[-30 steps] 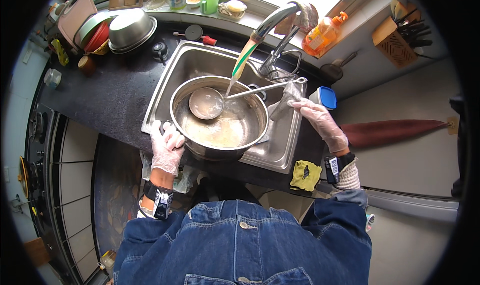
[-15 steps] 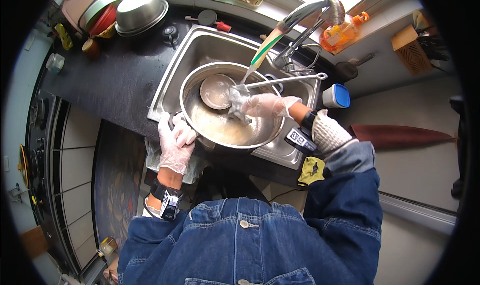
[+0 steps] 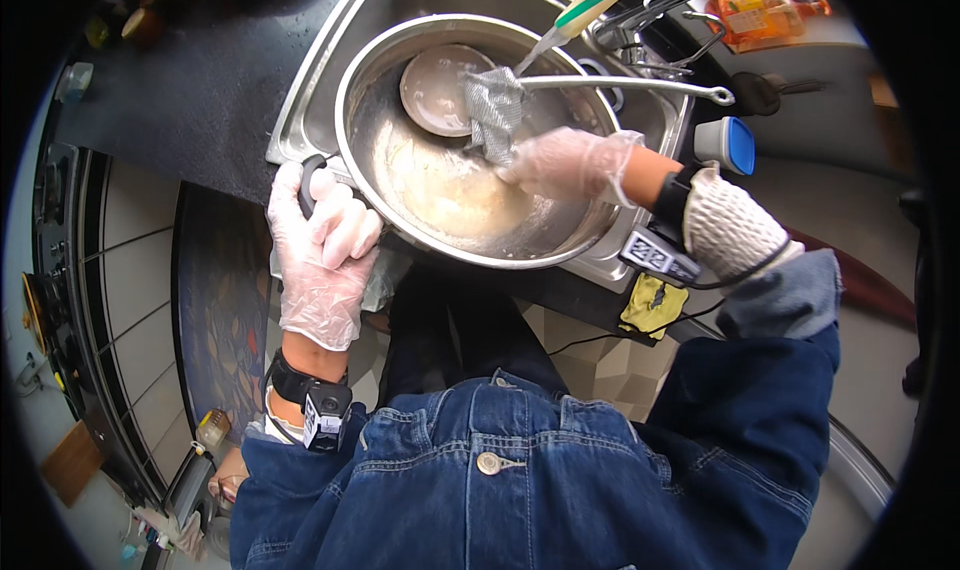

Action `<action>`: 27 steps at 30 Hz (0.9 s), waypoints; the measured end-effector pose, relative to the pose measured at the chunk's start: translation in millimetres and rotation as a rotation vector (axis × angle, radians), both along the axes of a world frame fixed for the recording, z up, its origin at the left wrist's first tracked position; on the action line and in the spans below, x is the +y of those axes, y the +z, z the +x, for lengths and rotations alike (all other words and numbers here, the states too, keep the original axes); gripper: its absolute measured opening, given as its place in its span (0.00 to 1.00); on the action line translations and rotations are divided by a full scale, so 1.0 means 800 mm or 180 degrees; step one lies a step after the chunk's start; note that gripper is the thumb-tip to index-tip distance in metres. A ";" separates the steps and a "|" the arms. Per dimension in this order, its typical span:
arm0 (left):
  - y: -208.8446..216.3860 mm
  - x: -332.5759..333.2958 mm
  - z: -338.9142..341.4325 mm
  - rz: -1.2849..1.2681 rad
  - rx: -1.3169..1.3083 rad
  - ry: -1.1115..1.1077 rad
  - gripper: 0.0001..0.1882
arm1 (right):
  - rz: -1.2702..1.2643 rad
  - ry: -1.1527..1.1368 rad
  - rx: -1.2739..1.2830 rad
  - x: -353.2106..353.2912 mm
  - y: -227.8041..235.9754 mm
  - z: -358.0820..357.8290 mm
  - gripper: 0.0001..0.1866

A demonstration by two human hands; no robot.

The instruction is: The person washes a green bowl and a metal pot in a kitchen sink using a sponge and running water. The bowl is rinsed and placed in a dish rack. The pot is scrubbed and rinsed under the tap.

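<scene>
Cloth (image 3: 493,115) on ladle (image 3: 435,90), ladle in pot (image 3: 570,232), pot over sink (image 3: 340,45); tap (image 3: 618,42) bhnd R; tub (image 3: 722,145) R

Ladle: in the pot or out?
Partly in: the ladle bowl is inside the pot; its long handle sticks out past the pot's right side.

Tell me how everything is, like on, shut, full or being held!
Tap tube: on, water running
Pot: cloudy liquid inside
Ladle: bowl inside pot, handle over the rim
Grey cloth: crumpled
Blue-lidded tub: closed
Left hand: gloved, gripping the pot's black handle
Right hand: gloved, holding the cloth
</scene>
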State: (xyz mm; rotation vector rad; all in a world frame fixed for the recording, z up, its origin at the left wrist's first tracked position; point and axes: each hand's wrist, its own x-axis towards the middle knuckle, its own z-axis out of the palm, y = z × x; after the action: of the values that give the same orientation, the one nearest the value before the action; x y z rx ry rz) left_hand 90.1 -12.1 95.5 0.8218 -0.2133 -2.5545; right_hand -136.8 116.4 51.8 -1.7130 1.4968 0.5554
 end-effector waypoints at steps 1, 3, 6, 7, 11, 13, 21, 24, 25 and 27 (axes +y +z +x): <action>-0.001 0.000 0.001 -0.0044 -0.0097 -0.0004 0.20 | 0.0081 -0.0377 -0.0330 0.014 0.007 -0.001 0.19; -0.001 0.001 0.002 -0.0064 -0.0114 -0.0021 0.20 | 0.0064 -0.0663 -0.0542 0.019 0.013 -0.006 0.18; 0.000 0.000 0.002 -0.0075 -0.0112 -0.0011 0.20 | -0.0100 -0.1177 -0.0764 0.017 0.014 -0.013 0.15; 0.000 0.000 0.002 -0.0064 -0.0149 -0.0014 0.20 | -0.0854 -0.1075 -0.0827 0.014 0.011 -0.012 0.15; 0.003 0.000 0.000 -0.0044 -0.0118 0.0003 0.20 | -0.2107 -0.0372 -0.0290 -0.002 -0.010 -0.009 0.18; 0.003 0.002 0.000 -0.0054 -0.0063 0.0013 0.20 | -0.2162 -0.0066 -0.0046 -0.008 -0.026 -0.011 0.17; 0.005 0.006 0.000 -0.0155 -0.0263 0.0059 0.21 | -0.1679 -0.0573 0.0335 -0.024 -0.046 -0.034 0.05; 0.004 0.004 0.002 -0.0052 -0.0291 0.0071 0.21 | -0.1800 -0.0743 -0.0030 -0.012 -0.005 -0.029 0.05; 0.003 0.004 0.001 -0.0002 -0.0250 0.0084 0.21 | -0.1622 -0.1186 -0.0351 -0.004 0.012 -0.028 0.05; 0.000 0.003 0.001 0.0088 -0.0041 0.0079 0.22 | -0.1573 -0.1737 -0.0983 0.007 0.032 -0.022 0.06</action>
State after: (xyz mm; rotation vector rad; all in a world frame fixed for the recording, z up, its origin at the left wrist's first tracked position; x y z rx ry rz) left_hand 90.8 -10.1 95.5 0.8460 -0.1713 -2.5350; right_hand -154.3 121.6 77.2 -1.5357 1.8593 -0.3769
